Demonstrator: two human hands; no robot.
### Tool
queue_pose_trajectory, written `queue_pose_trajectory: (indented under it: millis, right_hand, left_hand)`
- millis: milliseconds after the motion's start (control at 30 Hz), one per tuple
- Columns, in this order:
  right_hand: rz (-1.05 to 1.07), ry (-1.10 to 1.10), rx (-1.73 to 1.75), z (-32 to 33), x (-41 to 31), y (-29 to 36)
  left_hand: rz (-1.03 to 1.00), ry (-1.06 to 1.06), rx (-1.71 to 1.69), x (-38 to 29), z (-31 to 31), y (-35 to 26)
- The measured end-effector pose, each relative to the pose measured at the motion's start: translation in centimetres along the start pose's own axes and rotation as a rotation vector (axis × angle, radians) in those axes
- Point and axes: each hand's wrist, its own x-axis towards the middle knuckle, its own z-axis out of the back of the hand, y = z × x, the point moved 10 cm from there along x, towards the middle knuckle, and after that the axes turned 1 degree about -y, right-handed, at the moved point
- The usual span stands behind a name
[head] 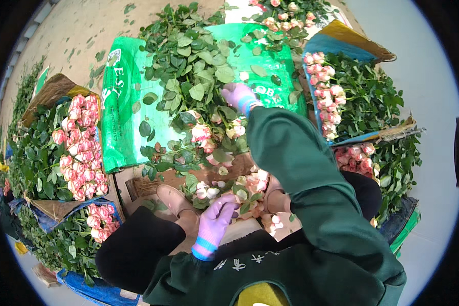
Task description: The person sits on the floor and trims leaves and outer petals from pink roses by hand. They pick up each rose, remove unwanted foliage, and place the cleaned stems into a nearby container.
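My left hand (pixel 217 218), in a lilac knit glove with a blue-striped cuff, is low between my knees. Its fingers are partly curled beside pale pink roses and loose petals (pixel 254 181); whether they pinch a petal is unclear. My right hand (pixel 238 96), gloved alike, reaches forward to the edge of a heap of leafy rose stems (pixel 193 65). Its fingers are bent, and leaves hide whether a stem is in them. Just below this hand, pink-and-white rose heads (pixel 201 133) lie among leaves. The heap rests on green printed plastic sacking (pixel 126 114).
Bundled pink roses (pixel 82 147) stand in wrapping at left, and more bundled roses (pixel 324 95) at right. A wooden board (pixel 149 185) lies before my feet, near my shoe (pixel 176 199). Further roses (pixel 287 23) lie at the back. Fallen leaves dot the floor (pixel 80 34).
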Motion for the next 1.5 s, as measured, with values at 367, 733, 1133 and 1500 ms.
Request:
queue_pose_trajectory:
  millis: [367,733,1133,1500]
  right_hand:
    - [-0.088,-0.292,-0.312,-3.7,4.1,-0.9]
    - [-0.108,0.301,0.094,-7.3,7.7,-3.2]
    - [0.103,0.036,-0.325,2.4,7.2,-0.4]
    - [0.183,0.527,0.643,-0.5,-2.4,15.3]
  left_hand:
    - [-0.003,-0.252,-0.07,4.2,4.8,-0.6]
    - [-0.251,-0.407,0.186,32.1,15.4,-12.4]
    - [-0.163,0.269,-0.417,23.1,10.9,-21.7]
    - [-0.289,0.418,0.125,15.5,4.2,-24.3]
